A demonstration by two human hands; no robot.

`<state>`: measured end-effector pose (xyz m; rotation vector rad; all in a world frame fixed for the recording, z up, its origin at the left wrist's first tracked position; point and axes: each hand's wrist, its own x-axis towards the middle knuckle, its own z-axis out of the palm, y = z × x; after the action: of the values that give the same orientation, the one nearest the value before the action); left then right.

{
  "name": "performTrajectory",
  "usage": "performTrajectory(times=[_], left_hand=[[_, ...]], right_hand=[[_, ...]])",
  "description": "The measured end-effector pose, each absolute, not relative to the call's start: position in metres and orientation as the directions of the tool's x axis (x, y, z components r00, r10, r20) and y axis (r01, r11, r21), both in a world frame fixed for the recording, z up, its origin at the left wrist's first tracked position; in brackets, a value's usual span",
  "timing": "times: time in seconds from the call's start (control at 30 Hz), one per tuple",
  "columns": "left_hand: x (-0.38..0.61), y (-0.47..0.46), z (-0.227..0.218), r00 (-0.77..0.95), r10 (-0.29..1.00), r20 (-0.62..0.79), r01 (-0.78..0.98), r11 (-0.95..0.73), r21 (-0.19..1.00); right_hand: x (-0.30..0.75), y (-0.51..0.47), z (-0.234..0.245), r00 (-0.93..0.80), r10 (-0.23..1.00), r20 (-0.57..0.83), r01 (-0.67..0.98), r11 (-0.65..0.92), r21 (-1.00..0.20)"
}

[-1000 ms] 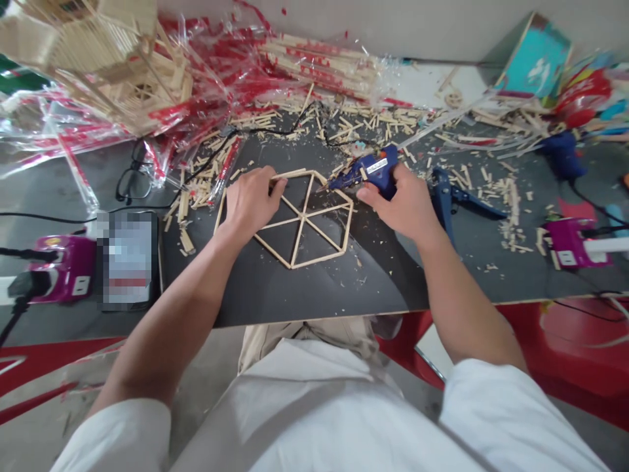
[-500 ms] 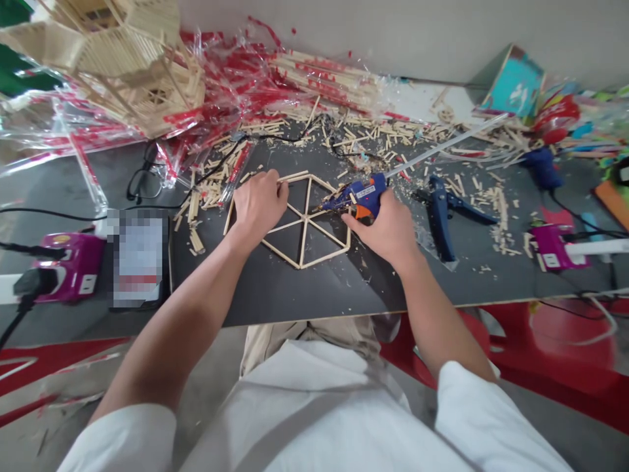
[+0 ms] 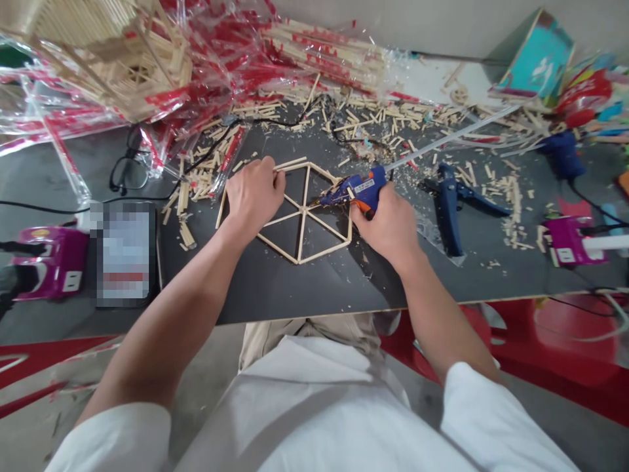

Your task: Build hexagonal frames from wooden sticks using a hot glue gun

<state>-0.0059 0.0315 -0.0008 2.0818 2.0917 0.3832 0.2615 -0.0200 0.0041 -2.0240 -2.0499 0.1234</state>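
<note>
At the far left, a purple power socket (image 3: 49,262) is sitting on the surface (image 3: 295,288) beside a blurred flat device (image 3: 125,252). A pair of glasses (image 3: 128,172) is lying behind them, below a stick house (image 3: 113,59) and heaps of red-printed plastic wrap (image 3: 216,59). Loose wood offcuts (image 3: 196,183) are littering the surface around us.

Moving right, our left hand (image 3: 254,196) is bearing down palm first on a hexagonal stick frame (image 3: 304,216), its grip closed on the frame's upper edge, with the fingers curled over the sticks. The frame is lying flat in front of us, between our hands. Our right hand (image 3: 381,223) is reaching in from the right, its grip closed around a blue glue gun (image 3: 356,190), with the nozzle pointing left over the frame's upper right. A long glue stick (image 3: 452,134) is jutting from the gun's back. Further right, a blue clamp (image 3: 447,210) is lying near a second purple socket (image 3: 572,241).
</note>
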Motion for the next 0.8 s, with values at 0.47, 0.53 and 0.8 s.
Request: performTrajectory(times=[0.47,0.53,0.8], left_hand=[[-0.0061,0.0312,-0.0009,-0.022,0.998,0.051,0.945,0.004,0.326],[-0.0068,0.0312,-0.0018,-0.008,0.998,0.064,0.945,-0.013,0.326],[-0.005,0.0329,-0.0017,-0.038,0.999,0.019,0.95,0.03,0.312]], right_hand=[[0.2555,-0.0205,0.0049,0.003,0.998,0.068,0.959,0.017,-0.284],[0.2549,-0.0206,0.005,-0.001,0.998,0.066,0.959,0.02,-0.282],[0.2578,-0.0207,0.0031,-0.027,0.997,0.075,0.955,0.048,-0.294]])
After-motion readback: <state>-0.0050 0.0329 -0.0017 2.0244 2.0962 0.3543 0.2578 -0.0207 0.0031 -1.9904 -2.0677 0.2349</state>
